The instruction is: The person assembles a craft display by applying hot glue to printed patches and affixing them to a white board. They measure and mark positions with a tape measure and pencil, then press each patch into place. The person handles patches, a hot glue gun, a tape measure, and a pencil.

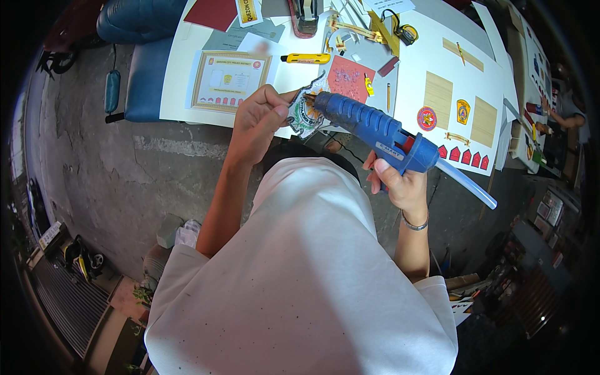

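My right hand (400,182) is wrapped round the handle of a blue hot glue gun (362,119). A clear glue stick (467,182) sticks out of its back end, and the nozzle points left. Between the thumb and fingers of my left hand (259,119) is the edge of an embroidered patch (301,120), white and green with a dark border. The nozzle tip is right at the patch; whether they touch I cannot tell. Both hands are in front of my body, at the table's near edge.
On the white table (170,103) lie a framed certificate (230,80), a yellow cutter knife (306,58), a red sheet (347,78), a tape measure (408,34), a pencil (388,97) and a board with badges (450,75). A blue seat (147,81) stands at left. Another person (569,122) works at far right.
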